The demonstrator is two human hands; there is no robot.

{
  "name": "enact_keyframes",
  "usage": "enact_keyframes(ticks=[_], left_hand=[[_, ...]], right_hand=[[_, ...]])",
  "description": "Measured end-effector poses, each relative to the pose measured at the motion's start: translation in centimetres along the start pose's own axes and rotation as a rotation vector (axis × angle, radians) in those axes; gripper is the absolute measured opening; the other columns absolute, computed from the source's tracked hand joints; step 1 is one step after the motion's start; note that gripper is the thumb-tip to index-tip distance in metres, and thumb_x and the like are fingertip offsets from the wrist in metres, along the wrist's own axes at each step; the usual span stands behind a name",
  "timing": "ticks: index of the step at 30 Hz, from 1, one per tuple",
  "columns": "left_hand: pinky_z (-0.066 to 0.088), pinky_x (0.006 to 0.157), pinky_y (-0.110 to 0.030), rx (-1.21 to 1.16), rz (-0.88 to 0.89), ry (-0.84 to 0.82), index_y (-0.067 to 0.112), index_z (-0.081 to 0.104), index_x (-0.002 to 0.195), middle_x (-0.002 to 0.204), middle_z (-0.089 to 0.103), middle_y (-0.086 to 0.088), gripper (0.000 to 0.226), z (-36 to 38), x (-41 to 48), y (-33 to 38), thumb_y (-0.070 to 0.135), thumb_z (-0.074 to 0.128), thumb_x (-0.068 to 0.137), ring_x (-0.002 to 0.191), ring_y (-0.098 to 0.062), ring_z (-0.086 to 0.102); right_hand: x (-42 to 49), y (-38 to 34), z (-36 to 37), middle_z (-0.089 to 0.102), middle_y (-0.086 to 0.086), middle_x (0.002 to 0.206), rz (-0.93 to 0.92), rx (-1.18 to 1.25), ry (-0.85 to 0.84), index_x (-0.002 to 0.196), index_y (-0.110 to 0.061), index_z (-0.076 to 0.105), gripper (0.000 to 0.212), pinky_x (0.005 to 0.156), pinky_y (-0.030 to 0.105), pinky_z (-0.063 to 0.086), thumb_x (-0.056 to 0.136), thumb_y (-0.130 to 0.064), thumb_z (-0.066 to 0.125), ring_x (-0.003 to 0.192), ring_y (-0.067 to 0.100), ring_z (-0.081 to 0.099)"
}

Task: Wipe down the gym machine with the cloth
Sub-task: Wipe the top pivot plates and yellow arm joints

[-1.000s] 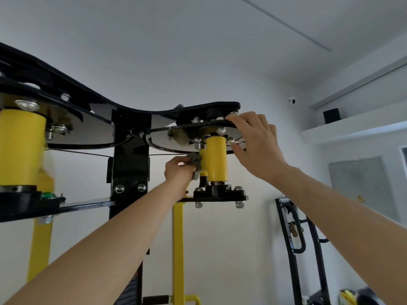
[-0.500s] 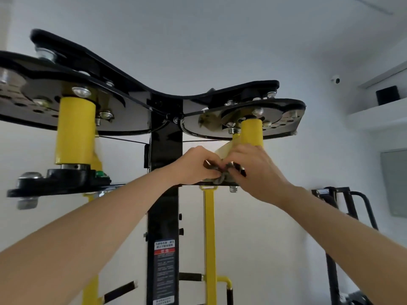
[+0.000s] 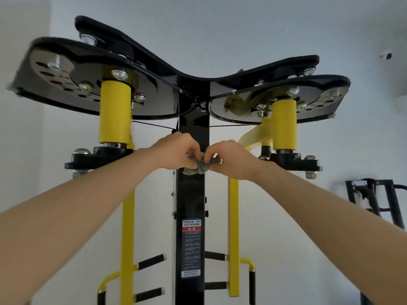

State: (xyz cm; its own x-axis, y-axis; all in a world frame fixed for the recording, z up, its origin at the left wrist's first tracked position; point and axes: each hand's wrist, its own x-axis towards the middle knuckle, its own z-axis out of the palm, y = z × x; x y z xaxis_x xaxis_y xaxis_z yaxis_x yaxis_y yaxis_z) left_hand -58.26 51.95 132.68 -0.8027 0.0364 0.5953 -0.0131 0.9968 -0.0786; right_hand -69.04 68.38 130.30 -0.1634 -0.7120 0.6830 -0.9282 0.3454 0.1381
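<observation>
The gym machine's black centre post (image 3: 190, 201) rises in front of me, with two black cam plates and yellow cylinders (image 3: 115, 111) (image 3: 284, 125) at its top. A small crumpled grey-green cloth (image 3: 199, 168) is held against the post at about mid height. My left hand (image 3: 176, 151) pinches its left side. My right hand (image 3: 229, 158) pinches its right side. Both hands meet in front of the post, fingers curled into the cloth, which is largely hidden by them.
Yellow arms with black foam grips (image 3: 152, 261) hang on both sides of the post. A warning label (image 3: 191, 247) sits lower on the post. A black rack (image 3: 378, 201) stands at the right wall. A small camera (image 3: 386, 56) is mounted high on the wall.
My right hand left the right cam plate and joined my left hand on the cloth. Both hands moved left from the right yellow cylinder to the centre post. My view swung left.
</observation>
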Motion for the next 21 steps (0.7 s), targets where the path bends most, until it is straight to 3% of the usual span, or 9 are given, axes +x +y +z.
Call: enact_keyframes(ticks=[3,6,9,11,14,18,21], left_hand=[[0.051,0.073,-0.035,0.111,-0.035,0.009,0.032,0.073,0.101,0.094,0.069,0.008,0.017,-0.3,-1.1,0.3,0.032,0.077,0.085,0.089,-0.017,0.061],[0.04,0.066,-0.031,0.245,-0.009,0.046,0.03,0.072,0.102,0.087,0.062,0.006,0.02,0.3,-2.1,1.2,0.033,0.077,0.083,0.083,-0.02,0.057],[0.041,0.067,-0.033,0.259,0.044,0.135,0.032,0.074,0.102,0.082,0.06,0.006,0.014,1.0,-3.2,1.7,0.028,0.07,0.09,0.08,-0.023,0.057],[0.048,0.071,-0.038,0.201,0.111,0.157,0.031,0.077,0.104,0.085,0.068,0.003,0.016,2.2,-4.1,1.7,0.025,0.067,0.093,0.083,-0.026,0.062],[0.052,0.076,-0.039,0.085,0.156,0.141,0.028,0.079,0.107,0.09,0.076,0.003,0.018,5.3,-6.1,1.9,0.025,0.068,0.094,0.082,-0.021,0.065],[0.05,0.076,-0.023,-0.23,0.045,0.091,0.023,0.079,0.106,0.091,0.075,0.012,0.015,10.4,-8.8,2.1,0.024,0.07,0.094,0.077,0.001,0.064],[0.05,0.066,-0.015,-0.424,-0.095,0.117,0.023,0.079,0.099,0.083,0.072,0.016,0.011,13.7,-10.0,2.4,0.019,0.07,0.094,0.072,0.001,0.066]], right_hand=[[0.8,-0.5,1.7,0.067,-0.002,0.096,0.002,0.009,0.054,0.094,-0.024,0.066,0.015,0.078,0.039,0.054,0.087,-0.012,0.069,0.088,0.023,0.062],[0.4,-0.9,2.6,0.061,-0.005,0.091,-0.048,-0.019,0.156,0.092,-0.021,0.063,0.015,0.075,0.036,0.053,0.086,-0.009,0.069,0.083,0.02,0.06],[-1.6,-1.0,3.3,0.062,-0.003,0.089,-0.12,-0.015,0.198,0.091,-0.016,0.063,0.012,0.072,0.039,0.054,0.086,-0.008,0.07,0.077,0.019,0.059],[-3.7,-0.7,4.2,0.062,-0.004,0.087,-0.099,0.074,0.202,0.092,-0.015,0.062,0.013,0.07,0.039,0.053,0.086,-0.009,0.071,0.076,0.018,0.057],[-7.3,-0.1,6.0,0.062,-0.012,0.083,0.073,0.33,0.171,0.092,-0.02,0.062,0.017,0.072,0.033,0.053,0.086,-0.011,0.075,0.074,0.01,0.058],[-12.1,0.6,8.9,0.068,-0.011,0.083,0.23,0.552,0.033,0.097,-0.026,0.068,0.017,0.071,0.024,0.054,0.087,-0.017,0.077,0.078,0.008,0.062],[-15.0,1.0,11.2,0.072,-0.009,0.086,0.297,0.712,-0.067,0.104,-0.027,0.072,0.024,0.073,0.018,0.055,0.085,-0.016,0.08,0.079,0.005,0.064]])
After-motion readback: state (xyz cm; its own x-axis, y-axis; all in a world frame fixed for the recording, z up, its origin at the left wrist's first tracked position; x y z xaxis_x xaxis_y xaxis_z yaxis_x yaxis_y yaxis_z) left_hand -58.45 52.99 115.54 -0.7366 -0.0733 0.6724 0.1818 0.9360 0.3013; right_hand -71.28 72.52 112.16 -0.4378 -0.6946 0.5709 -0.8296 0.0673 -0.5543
